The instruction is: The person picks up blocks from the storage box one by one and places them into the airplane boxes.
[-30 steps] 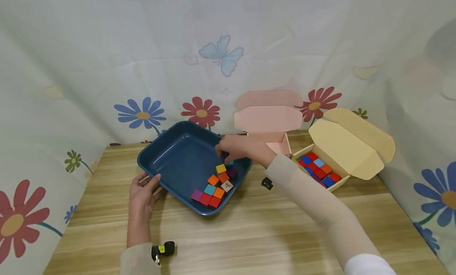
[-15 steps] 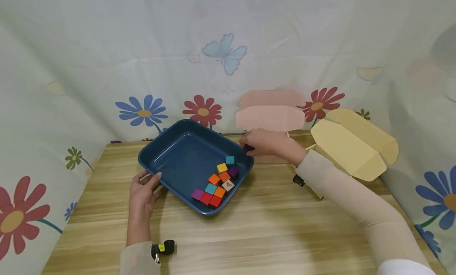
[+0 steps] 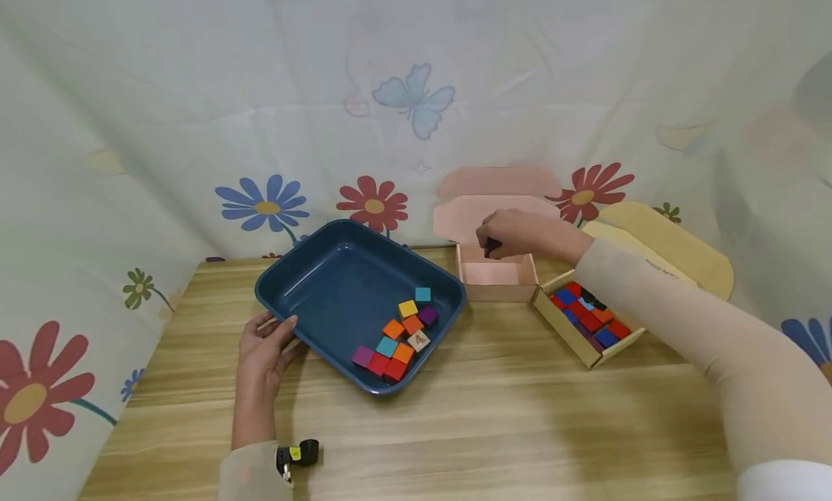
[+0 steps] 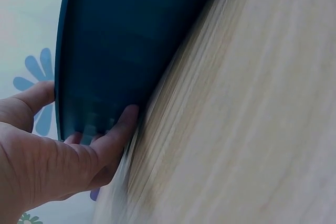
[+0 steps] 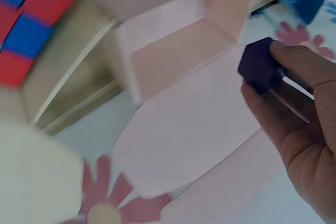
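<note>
My left hand (image 3: 258, 356) holds the near left edge of a deep blue tray (image 3: 312, 295), thumb at the rim and fingers against its underside in the left wrist view. Several coloured wooden cubes (image 3: 403, 353) lie toward the tray's right side, one plain with a "4" on it. Over an open pink box (image 3: 499, 293), my right hand (image 3: 523, 234) pinches a dark purple cube (image 5: 257, 67) between thumb and fingers. In both the head and right wrist views, the visible part of the pink box's floor is bare.
To the right, an open yellow box (image 3: 564, 328) holds rows of red, blue and orange cubes (image 3: 588, 317); my right forearm partly covers its lid. A flowered cloth (image 3: 312, 140) hangs behind the wooden table (image 3: 416, 443).
The right hand has lifted the purple cube out of the tray and carried it rightward, to above the pink box. The left hand has stayed on the tray's edge.
</note>
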{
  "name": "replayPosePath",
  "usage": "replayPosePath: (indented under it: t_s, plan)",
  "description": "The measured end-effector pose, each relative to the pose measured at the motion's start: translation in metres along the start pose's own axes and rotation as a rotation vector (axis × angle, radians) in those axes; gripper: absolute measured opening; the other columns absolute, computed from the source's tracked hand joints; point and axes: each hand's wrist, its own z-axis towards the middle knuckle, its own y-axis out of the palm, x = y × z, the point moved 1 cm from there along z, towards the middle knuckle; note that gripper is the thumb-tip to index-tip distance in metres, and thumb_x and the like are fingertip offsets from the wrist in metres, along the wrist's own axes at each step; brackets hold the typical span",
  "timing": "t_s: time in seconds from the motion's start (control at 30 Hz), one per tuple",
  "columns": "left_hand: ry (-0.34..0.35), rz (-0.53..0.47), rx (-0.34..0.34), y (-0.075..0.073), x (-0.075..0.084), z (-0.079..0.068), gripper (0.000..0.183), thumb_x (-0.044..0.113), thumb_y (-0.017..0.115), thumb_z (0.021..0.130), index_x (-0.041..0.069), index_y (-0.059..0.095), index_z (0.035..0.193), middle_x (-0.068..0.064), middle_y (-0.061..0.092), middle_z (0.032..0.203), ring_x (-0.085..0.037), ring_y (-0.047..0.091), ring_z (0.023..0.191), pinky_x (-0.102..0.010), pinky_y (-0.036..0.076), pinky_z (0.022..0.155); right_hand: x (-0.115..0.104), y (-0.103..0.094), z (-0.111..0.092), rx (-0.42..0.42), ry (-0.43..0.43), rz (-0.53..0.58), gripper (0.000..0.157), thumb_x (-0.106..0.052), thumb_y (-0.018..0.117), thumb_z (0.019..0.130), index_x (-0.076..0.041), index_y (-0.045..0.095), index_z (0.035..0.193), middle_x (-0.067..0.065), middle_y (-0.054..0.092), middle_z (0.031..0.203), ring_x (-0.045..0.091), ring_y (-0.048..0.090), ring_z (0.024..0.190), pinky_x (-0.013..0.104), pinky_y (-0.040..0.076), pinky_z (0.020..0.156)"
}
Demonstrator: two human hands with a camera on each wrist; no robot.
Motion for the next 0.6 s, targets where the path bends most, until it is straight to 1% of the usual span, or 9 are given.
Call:
replayPosePath:
  t_s: [0.2, 0.3, 0.4, 0.5, 0.6]
  plan:
    - [-0.001, 0.007, -0.003, 0.001, 0.001, 0.0, 0.08, 0.011, 0.07, 0.097, 0.013, 0.018, 0.159, -0.004, 0.042, 0.126, -0.021, 0.058, 0.117, -0.036, 0.057, 0.09, 0.022, -0.001, -0.004, -0.104, 0.065, -0.001, 0.007, -0.007, 0.077, 0.087, -0.006, 0.072, 0.091, 0.006, 0.062, 0.089, 0.022, 0.059, 0.08, 0.038, 0.055, 0.075]
    - [0.0, 0.004, -0.001, 0.001, 0.002, 0.0, 0.08, 0.011, 0.07, 0.097, 0.013, 0.019, 0.158, -0.004, 0.042, 0.126, -0.021, 0.059, 0.116, -0.036, 0.057, 0.09, 0.028, 0.001, -0.003, -0.158, 0.108, -0.005, 0.008, -0.005, 0.077, 0.084, -0.006, 0.072, 0.089, 0.005, 0.064, 0.087, 0.022, 0.059, 0.078, 0.037, 0.056, 0.074]
    - [-0.001, 0.009, -0.003, 0.002, 0.003, -0.001, 0.079, 0.01, 0.069, 0.097, 0.012, 0.019, 0.158, -0.004, 0.041, 0.126, -0.021, 0.059, 0.116, -0.036, 0.057, 0.091, 0.033, 0.005, -0.002, -0.222, 0.131, -0.018, 0.009, -0.003, 0.077, 0.082, -0.007, 0.073, 0.088, 0.002, 0.066, 0.083, 0.02, 0.058, 0.076, 0.035, 0.055, 0.072]
    - [-0.008, 0.015, -0.01, 0.002, 0.003, -0.001, 0.078, 0.009, 0.067, 0.099, 0.012, 0.017, 0.159, -0.004, 0.041, 0.127, -0.022, 0.057, 0.119, -0.035, 0.056, 0.092, 0.037, 0.011, 0.0, -0.286, 0.12, -0.018, 0.009, -0.002, 0.077, 0.082, -0.009, 0.074, 0.086, 0.0, 0.067, 0.08, 0.017, 0.058, 0.073, 0.033, 0.055, 0.07]
    - [-0.013, 0.016, -0.01, 0.001, 0.002, -0.001, 0.078, 0.009, 0.066, 0.099, 0.012, 0.016, 0.159, -0.004, 0.04, 0.129, -0.023, 0.056, 0.121, -0.035, 0.056, 0.092, 0.04, 0.02, 0.002, -0.316, 0.084, 0.003, 0.009, -0.001, 0.078, 0.081, -0.009, 0.075, 0.084, -0.001, 0.069, 0.078, 0.015, 0.059, 0.07, 0.034, 0.056, 0.068]
